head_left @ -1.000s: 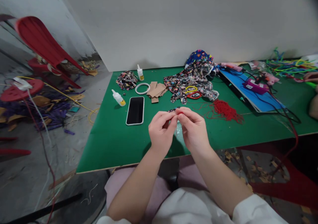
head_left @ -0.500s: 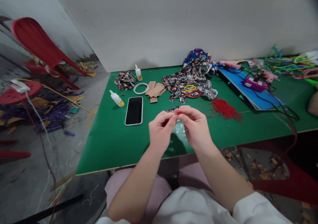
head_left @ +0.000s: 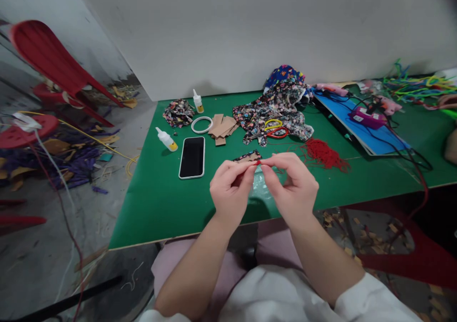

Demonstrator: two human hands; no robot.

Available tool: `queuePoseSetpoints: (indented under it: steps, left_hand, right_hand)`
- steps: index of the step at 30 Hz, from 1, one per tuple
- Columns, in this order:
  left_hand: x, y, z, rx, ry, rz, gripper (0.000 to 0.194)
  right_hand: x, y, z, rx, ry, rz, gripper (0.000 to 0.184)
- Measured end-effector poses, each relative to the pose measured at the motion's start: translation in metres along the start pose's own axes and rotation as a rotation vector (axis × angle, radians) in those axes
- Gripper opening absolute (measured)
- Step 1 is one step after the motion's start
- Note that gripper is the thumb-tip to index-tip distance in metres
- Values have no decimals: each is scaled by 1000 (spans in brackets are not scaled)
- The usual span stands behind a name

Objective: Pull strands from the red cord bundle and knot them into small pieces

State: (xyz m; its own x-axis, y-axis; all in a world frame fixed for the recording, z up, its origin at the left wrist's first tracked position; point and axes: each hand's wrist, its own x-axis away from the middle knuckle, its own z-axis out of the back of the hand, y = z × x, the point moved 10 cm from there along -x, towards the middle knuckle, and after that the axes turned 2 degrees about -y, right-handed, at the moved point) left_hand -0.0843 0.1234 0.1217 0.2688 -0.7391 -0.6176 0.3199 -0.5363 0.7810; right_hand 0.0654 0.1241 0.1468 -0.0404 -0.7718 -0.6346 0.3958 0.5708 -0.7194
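Note:
Above the green table (head_left: 153, 212), my left hand (head_left: 230, 191) pinches a small bit of red yarn (head_left: 257, 162) between thumb and forefinger. My right hand (head_left: 294, 186) faces it, closed at the fingertips on the same yarn; the strand is too thin to follow exactly. Just beyond my fingers lies a strip of brown card edged with dark floral fabric (head_left: 247, 156), partly covered by the left hand. A tangled pile of red yarn (head_left: 324, 154) rests to the right, with loose strands trailing toward my hands.
Scissors (head_left: 274, 130) lie on crumpled floral fabric (head_left: 250, 112). Card pieces (head_left: 223, 127), a white ring (head_left: 202, 125), two glue bottles (head_left: 166, 139) and a phone (head_left: 192, 157) are at left. Glue guns and cables cover a blue folder (head_left: 335, 112). Another person's hand (head_left: 448, 102) is far right.
My right hand has shifted slightly right, widening the gap between the hands. The card-and-fabric strip beyond my fingers shows more now, and the red bit stays at the left fingertips.

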Motion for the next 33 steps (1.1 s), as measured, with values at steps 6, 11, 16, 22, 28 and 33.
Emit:
queuePoseSetpoints:
  steps: [6, 11, 16, 22, 28, 33]
  left_hand:
    - [2, 8, 0, -47, 11, -83, 10]
    - [2, 6, -1, -28, -1, -75, 12]
    - [1, 6, -1, -10, -10, -62, 13]
    - [1, -11, -8, 144, -65, 92, 8]
    - [9, -43, -21, 435, -108, 398, 11]
    - [9, -44, -23, 455, -127, 420, 15]
  right_hand:
    - [0, -2, 1, 32, 12, 22, 11]
    - [0, 0, -1, 28, 5, 10, 9]
    - [2, 5, -2, -19, 6, -27, 10]
    - [3, 18, -5, -190, -43, -126, 21]
    - [1, 29, -17, -304, -180, -241, 25]
    - [-1, 31, -21, -359, -184, -262, 19]
